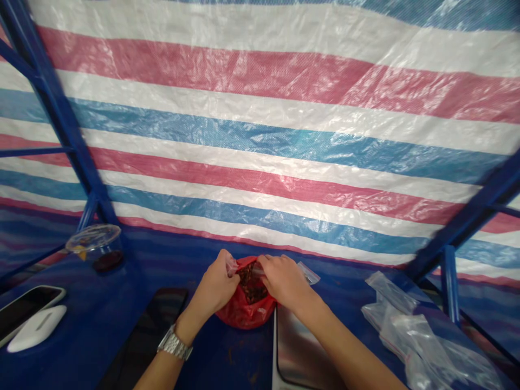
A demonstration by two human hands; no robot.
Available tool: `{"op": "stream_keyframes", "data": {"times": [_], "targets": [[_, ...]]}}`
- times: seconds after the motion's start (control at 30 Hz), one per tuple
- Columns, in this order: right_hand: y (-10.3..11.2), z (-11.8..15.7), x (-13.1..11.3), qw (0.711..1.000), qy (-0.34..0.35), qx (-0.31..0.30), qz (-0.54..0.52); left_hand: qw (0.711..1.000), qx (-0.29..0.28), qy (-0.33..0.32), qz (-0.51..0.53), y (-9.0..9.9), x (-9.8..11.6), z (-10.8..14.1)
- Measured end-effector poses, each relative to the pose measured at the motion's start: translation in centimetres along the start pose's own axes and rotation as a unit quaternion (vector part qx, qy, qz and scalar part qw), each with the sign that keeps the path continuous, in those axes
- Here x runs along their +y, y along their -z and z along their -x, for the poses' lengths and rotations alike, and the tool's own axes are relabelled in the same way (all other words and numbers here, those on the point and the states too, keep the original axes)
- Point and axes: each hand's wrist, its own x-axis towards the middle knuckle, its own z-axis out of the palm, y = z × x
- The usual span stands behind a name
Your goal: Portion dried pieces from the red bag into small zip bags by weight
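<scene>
A red plastic bag (246,316) sits with its mouth open on the blue table, filled with small dark-brown dried bits (254,287). My left hand (219,281), wearing a metal watch (174,344) on the wrist, is closed on the left rim of the bag, with crumpled plastic between thumb and fingers. My right hand (284,279) reaches over the right rim, its fingers curled at the bag's mouth. A clear zip bag (309,272) sticks out beyond my right hand, and clear plastic also shows under those fingertips, which are partly hidden.
Several clear zip bags (410,330) lie at the right. Near my right forearm is a silver-edged device (303,346); a dark phone-like slab (150,325) lies left. Farther left are a phone (28,309), a white case (38,327) and a clear tub (97,246). Striped sheeting (264,135) hangs behind.
</scene>
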Motion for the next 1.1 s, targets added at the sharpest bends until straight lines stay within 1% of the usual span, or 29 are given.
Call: {"op": "stream_keyframes", "data": {"times": [0.1, 0.2, 0.33, 0.43, 0.67, 0.87, 0.97, 1.03, 1.1], "targets": [[-0.1, 0.0, 0.2, 0.999, 0.013, -0.003, -0.029, 0.992, 0.011, -0.019, 0.120, -0.4, -0.2, -0.6], [-0.2, 0.1, 0.4, 0.998, 0.027, 0.003, -0.055, 0.983, 0.018, -0.027, 0.178, -0.6, -0.4, -1.0], [-0.1, 0.1, 0.3, 0.997, 0.013, -0.006, -0.070, 0.981, -0.003, -0.040, 0.189, -0.8, -0.7, -1.0], [0.2, 0.0, 0.0, 0.998, -0.003, -0.009, -0.063, 0.979, -0.020, -0.033, 0.200, -0.8, -0.8, -0.9], [0.4, 0.1, -0.3, 0.997, -0.024, -0.020, -0.071, 0.976, -0.017, -0.024, 0.214, -0.6, -0.4, -0.9], [0.2, 0.3, -0.1, 0.993, 0.010, -0.019, -0.115, 0.970, -0.016, -0.020, 0.242, -0.2, 0.2, -0.7], [-0.1, 0.3, 0.2, 0.988, 0.027, -0.015, -0.154, 0.971, -0.023, -0.033, 0.236, -0.1, 0.2, -0.7], [-0.4, 0.2, 0.5, 0.980, 0.035, -0.012, -0.196, 0.976, -0.010, -0.055, 0.209, 0.1, -0.1, -0.8], [-0.5, 0.1, 1.0, 0.969, 0.035, -0.007, -0.246, 0.982, 0.033, -0.084, 0.168, 0.5, -0.4, -1.0]]}}
